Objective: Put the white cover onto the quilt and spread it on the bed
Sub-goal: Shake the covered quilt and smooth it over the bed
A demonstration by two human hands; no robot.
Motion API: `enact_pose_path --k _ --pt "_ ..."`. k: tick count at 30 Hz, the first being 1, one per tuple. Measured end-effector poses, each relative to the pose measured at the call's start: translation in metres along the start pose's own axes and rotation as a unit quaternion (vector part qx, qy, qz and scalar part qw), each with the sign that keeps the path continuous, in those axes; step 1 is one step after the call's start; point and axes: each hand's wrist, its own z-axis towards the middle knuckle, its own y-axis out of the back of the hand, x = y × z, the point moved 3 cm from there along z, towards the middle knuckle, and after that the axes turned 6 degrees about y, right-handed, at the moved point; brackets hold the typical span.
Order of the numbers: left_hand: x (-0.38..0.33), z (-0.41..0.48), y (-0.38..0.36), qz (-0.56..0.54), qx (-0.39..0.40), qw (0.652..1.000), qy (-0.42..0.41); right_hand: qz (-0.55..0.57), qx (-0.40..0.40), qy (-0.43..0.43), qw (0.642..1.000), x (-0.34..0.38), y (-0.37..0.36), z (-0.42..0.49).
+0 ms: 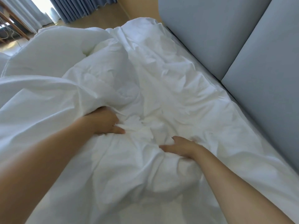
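A crumpled white cover point(169, 88) lies over the bed, bunched into folds in the middle. The puffy white quilt point(68, 50) is heaped at the upper left, partly wrapped in the cover. My left hand point(105, 122) grips a bunch of the cover's fabric at centre left, fingers buried in the folds. My right hand point(179, 147) grips the same bunched mass from the right, fingers curled into the cloth. Both forearms reach in from the bottom edge. Where the cover ends and the quilt begins under the folds I cannot tell.
A grey padded headboard point(242, 38) runs along the right side of the bed. Beige floor point(100, 15), blue-grey curtains point(77, 7) and a wooden frame point(14, 25) show at the top left, beyond the far edge of the bed.
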Motion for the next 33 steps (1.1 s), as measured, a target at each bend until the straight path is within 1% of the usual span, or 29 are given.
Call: enact_pose_path --k 2,4,5,6,7,8,9,10,11,12,13,15,16,17,19,20,21,23,24,25,27,28,29,31,33 --pt "-0.001 -0.001 0.001 0.025 0.002 1.0 0.008 0.026 0.023 0.03 0.999 0.012 0.0 -0.004" --pt "-0.013 -0.006 0.011 0.023 -0.023 0.999 0.008 0.047 0.038 0.087 0.994 0.025 -0.003 -0.009" --pt "-0.017 -0.007 0.017 -0.012 -0.045 0.999 0.011 0.052 0.034 0.109 0.992 0.027 -0.004 -0.008" --pt "-0.019 -0.01 0.026 -0.075 -0.075 0.994 0.023 0.068 0.029 0.124 0.99 0.029 -0.004 -0.008" --pt "-0.017 -0.015 0.039 -0.139 -0.123 0.982 0.041 0.104 0.021 0.13 0.986 0.028 -0.004 -0.007" --pt "-0.008 -0.022 0.054 -0.178 -0.195 0.962 0.065 0.163 0.015 0.119 0.979 0.029 -0.001 -0.008" --pt "0.003 -0.03 0.068 -0.165 -0.275 0.943 0.092 0.227 0.013 0.095 0.969 0.027 0.002 -0.009" --pt "0.015 -0.035 0.078 -0.119 -0.33 0.93 0.114 0.285 0.01 0.06 0.957 0.026 0.005 -0.011" --pt "0.026 -0.039 0.085 -0.069 -0.354 0.923 0.133 0.319 0.013 0.038 0.947 0.026 0.007 -0.012" --pt "0.033 -0.04 0.087 -0.029 -0.348 0.925 0.151 0.336 0.02 0.029 0.941 0.027 0.008 -0.013" --pt "0.036 -0.038 0.085 -0.004 -0.326 0.932 0.158 0.303 0.034 0.032 0.952 0.03 0.007 -0.012" --pt "0.024 -0.033 0.074 0.02 -0.287 0.948 0.137 0.166 0.053 0.044 0.984 0.04 0.004 -0.014" --pt "0.01 -0.032 0.068 0.034 -0.286 0.951 0.113 0.119 0.05 0.039 0.991 0.045 0.0 -0.015" --pt "-0.005 -0.032 0.065 0.039 -0.298 0.951 0.075 0.099 0.035 0.037 0.994 0.048 -0.003 -0.014" --pt "-0.035 -0.032 0.057 0.008 -0.325 0.945 -0.039 0.073 -0.015 0.051 0.996 0.055 -0.007 -0.015" --pt "-0.049 -0.033 0.052 -0.014 -0.306 0.948 -0.089 0.049 -0.055 0.06 0.995 0.057 -0.007 -0.015" --pt "-0.061 -0.032 0.046 -0.03 -0.26 0.958 -0.12 0.016 -0.093 0.071 0.993 0.059 -0.007 -0.015" --pt "-0.076 -0.025 0.027 -0.033 -0.151 0.98 -0.123 -0.031 -0.176 0.095 0.979 0.062 -0.003 -0.02" --pt "-0.079 -0.022 0.02 -0.029 -0.123 0.986 -0.11 -0.037 -0.217 0.103 0.97 0.064 0.001 -0.027" --pt "-0.079 -0.021 0.018 -0.041 -0.12 0.987 -0.095 -0.036 -0.253 0.107 0.961 0.062 0.005 -0.034" --pt "-0.066 -0.019 0.019 -0.121 -0.143 0.98 -0.062 -0.037 -0.322 0.12 0.938 0.056 0.013 -0.051" --pt "-0.057 -0.02 0.022 -0.157 -0.167 0.972 -0.044 -0.033 -0.354 0.126 0.926 0.053 0.015 -0.06" --pt "-0.047 -0.023 0.028 -0.166 -0.217 0.962 -0.027 -0.024 -0.376 0.132 0.917 0.051 0.014 -0.068" --pt "-0.036 -0.03 0.037 -0.114 -0.314 0.942 0.0 -0.025 -0.399 0.14 0.906 0.053 0.012 -0.078" --pt "-0.039 -0.032 0.046 -0.055 -0.332 0.941 0.034 -0.07 -0.394 0.137 0.906 0.058 0.007 -0.079"
